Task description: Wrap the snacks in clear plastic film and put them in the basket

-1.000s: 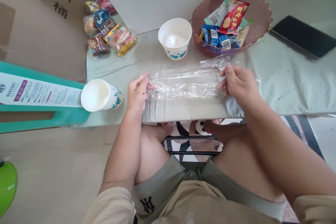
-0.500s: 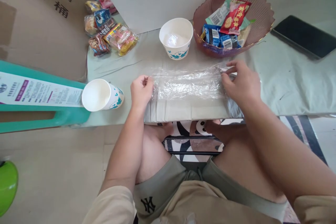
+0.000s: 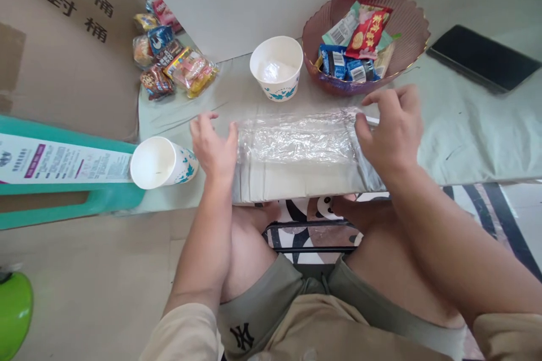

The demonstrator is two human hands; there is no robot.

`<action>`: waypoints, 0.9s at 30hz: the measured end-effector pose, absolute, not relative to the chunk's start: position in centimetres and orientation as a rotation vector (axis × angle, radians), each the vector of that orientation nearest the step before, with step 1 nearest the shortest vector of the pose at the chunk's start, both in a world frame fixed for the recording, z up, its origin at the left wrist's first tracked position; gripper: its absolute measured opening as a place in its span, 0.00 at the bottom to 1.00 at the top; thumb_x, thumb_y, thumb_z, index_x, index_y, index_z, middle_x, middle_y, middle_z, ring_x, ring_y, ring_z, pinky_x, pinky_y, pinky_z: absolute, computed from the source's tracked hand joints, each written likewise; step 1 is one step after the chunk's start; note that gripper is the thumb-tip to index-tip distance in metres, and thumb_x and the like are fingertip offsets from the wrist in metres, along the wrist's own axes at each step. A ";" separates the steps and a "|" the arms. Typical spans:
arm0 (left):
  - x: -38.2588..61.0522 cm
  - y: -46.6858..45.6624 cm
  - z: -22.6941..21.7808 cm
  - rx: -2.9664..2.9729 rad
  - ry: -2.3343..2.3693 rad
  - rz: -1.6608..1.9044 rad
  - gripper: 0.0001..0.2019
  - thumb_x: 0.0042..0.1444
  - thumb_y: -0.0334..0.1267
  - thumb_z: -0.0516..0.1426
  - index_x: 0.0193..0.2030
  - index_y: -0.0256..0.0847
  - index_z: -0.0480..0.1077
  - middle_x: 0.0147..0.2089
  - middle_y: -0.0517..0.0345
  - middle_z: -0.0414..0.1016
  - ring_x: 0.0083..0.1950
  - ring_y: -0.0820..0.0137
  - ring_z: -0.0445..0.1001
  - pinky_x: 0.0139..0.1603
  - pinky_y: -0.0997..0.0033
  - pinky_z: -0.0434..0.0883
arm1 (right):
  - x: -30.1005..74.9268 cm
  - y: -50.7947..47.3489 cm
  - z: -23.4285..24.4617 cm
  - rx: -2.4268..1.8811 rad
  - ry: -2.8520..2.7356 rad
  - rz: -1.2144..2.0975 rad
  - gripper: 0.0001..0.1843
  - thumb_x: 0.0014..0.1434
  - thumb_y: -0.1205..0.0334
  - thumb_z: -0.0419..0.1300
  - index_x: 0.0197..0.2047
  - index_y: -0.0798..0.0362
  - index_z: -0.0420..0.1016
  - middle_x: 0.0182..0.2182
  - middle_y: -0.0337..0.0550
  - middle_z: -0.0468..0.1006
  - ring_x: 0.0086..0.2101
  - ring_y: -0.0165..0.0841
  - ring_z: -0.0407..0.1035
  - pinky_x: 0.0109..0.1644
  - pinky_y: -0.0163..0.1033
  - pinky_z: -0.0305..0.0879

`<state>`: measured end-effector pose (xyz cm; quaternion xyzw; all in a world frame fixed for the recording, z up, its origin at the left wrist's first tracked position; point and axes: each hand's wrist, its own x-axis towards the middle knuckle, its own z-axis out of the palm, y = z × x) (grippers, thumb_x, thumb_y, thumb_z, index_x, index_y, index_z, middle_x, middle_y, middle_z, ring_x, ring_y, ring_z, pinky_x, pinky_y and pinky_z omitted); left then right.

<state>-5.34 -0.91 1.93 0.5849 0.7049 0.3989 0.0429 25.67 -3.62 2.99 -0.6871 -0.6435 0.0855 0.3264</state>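
Note:
A crinkled sheet of clear plastic film (image 3: 300, 138) lies flat on the cloth-covered table (image 3: 461, 141) in front of me. At its left edge my left hand (image 3: 215, 144) has its thumb and fingers apart, holding nothing. Over the film's right end is my right hand (image 3: 393, 127), thumb and index finger parted, with nothing seen between them. A small white edge shows beside the right fingers; I cannot make out what it is. Just behind the film stands a white paper cup (image 3: 282, 92) with clear plastic inside. Another paper cup (image 3: 186, 164) lies tilted left of my left hand.
A pink scalloped bowl (image 3: 412, 34) holds several wrapped snacks. Right of it lies a black phone (image 3: 485, 57). More snack packets (image 3: 191, 70) are heaped at the back left, near a cardboard box (image 3: 76, 62) and a teal carrier (image 3: 110, 197). A white panel (image 3: 241, 0) stands behind.
Both hands have let go of the plastic film's ends, and their fingers have spread. The left hand has shifted slightly left. The film stays flat on the table.

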 end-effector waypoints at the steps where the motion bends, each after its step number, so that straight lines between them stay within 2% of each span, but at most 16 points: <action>1: -4.5 -1.6 2.4 1.893 2.093 1.258 0.09 0.59 0.38 0.63 0.46 0.44 0.71 0.44 0.52 0.74 0.52 0.57 0.75 0.62 0.56 0.70 | 25.1 -3.8 3.2 -1.724 -1.765 0.255 0.10 0.64 0.62 0.57 0.45 0.47 0.78 0.45 0.54 0.76 0.45 0.45 0.74 0.49 0.50 0.70; 3: -2.3 -2.9 3.0 2.173 1.857 1.184 0.04 0.66 0.38 0.57 0.43 0.44 0.73 0.38 0.55 0.75 0.43 0.63 0.76 0.55 0.60 0.72 | 23.9 -4.0 2.9 -1.538 -1.996 0.362 0.10 0.66 0.62 0.54 0.44 0.47 0.78 0.40 0.50 0.78 0.42 0.43 0.74 0.48 0.48 0.71; 5: 0.2 -3.8 2.9 2.461 1.551 1.010 0.09 0.69 0.38 0.53 0.44 0.43 0.75 0.38 0.54 0.79 0.42 0.64 0.77 0.52 0.61 0.72 | 22.7 -4.0 1.9 -1.366 -2.217 0.442 0.13 0.66 0.64 0.53 0.46 0.49 0.78 0.42 0.51 0.81 0.44 0.45 0.75 0.50 0.49 0.71; 8: 2.6 -3.5 1.9 2.552 1.445 0.631 0.15 0.69 0.35 0.50 0.53 0.41 0.76 0.54 0.47 0.82 0.57 0.59 0.78 0.61 0.57 0.71 | 21.7 -4.0 0.3 -1.277 -2.365 0.449 0.21 0.62 0.69 0.52 0.56 0.56 0.78 0.56 0.57 0.80 0.57 0.50 0.72 0.63 0.55 0.67; 11: 2.4 -2.3 0.8 2.442 1.594 0.387 0.21 0.66 0.35 0.51 0.64 0.40 0.73 0.70 0.46 0.73 0.74 0.53 0.67 0.75 0.48 0.62 | 21.6 -4.0 -0.3 -1.415 -2.397 0.465 0.30 0.61 0.67 0.54 0.66 0.56 0.72 0.69 0.56 0.69 0.70 0.56 0.60 0.71 0.63 0.57; 14: 1.3 -1.4 0.7 2.324 1.745 0.246 0.27 0.64 0.37 0.53 0.70 0.43 0.68 0.77 0.49 0.63 0.80 0.49 0.56 0.80 0.39 0.51 | 21.8 -3.9 -0.1 -1.587 -2.431 0.507 0.34 0.62 0.61 0.58 0.72 0.52 0.67 0.76 0.54 0.57 0.74 0.62 0.49 0.74 0.70 0.48; 17: 0.4 -1.0 0.9 2.255 1.786 0.150 0.32 0.62 0.38 0.53 0.75 0.46 0.62 0.81 0.52 0.56 0.82 0.47 0.51 0.80 0.33 0.48 | 21.6 -3.8 0.4 -1.673 -2.460 0.517 0.36 0.62 0.57 0.59 0.73 0.51 0.64 0.78 0.56 0.51 0.75 0.64 0.44 0.74 0.72 0.43; 20: -0.1 -0.9 1.1 2.286 1.760 0.200 0.33 0.59 0.36 0.55 0.73 0.47 0.64 0.80 0.52 0.57 0.82 0.46 0.51 0.79 0.33 0.48 | 21.3 -4.6 1.1 -1.729 -2.477 0.497 0.35 0.65 0.56 0.58 0.73 0.52 0.64 0.77 0.60 0.52 0.75 0.63 0.46 0.74 0.70 0.47; 22: -0.1 -1.1 1.3 2.341 1.788 0.371 0.29 0.56 0.34 0.57 0.67 0.46 0.71 0.76 0.50 0.65 0.79 0.47 0.57 0.79 0.37 0.51 | 21.0 -5.6 1.9 -1.775 -2.447 0.447 0.34 0.65 0.52 0.58 0.72 0.52 0.65 0.75 0.63 0.56 0.72 0.64 0.52 0.69 0.70 0.56; 25: 0.2 -1.9 1.6 2.355 1.863 0.558 0.18 0.57 0.34 0.58 0.54 0.44 0.77 0.61 0.47 0.78 0.67 0.49 0.71 0.72 0.43 0.61 | 20.5 -7.5 3.5 -1.827 -2.392 0.399 0.32 0.65 0.48 0.58 0.69 0.52 0.70 0.71 0.63 0.63 0.63 0.63 0.65 0.57 0.64 0.71; 27: 0.6 -2.4 1.7 2.338 1.858 0.502 0.13 0.59 0.35 0.57 0.49 0.43 0.78 0.54 0.47 0.80 0.60 0.51 0.75 0.66 0.46 0.66 | 20.4 -8.2 4.4 -1.856 -2.379 0.436 0.28 0.67 0.48 0.56 0.64 0.53 0.74 0.66 0.62 0.70 0.54 0.59 0.73 0.46 0.57 0.75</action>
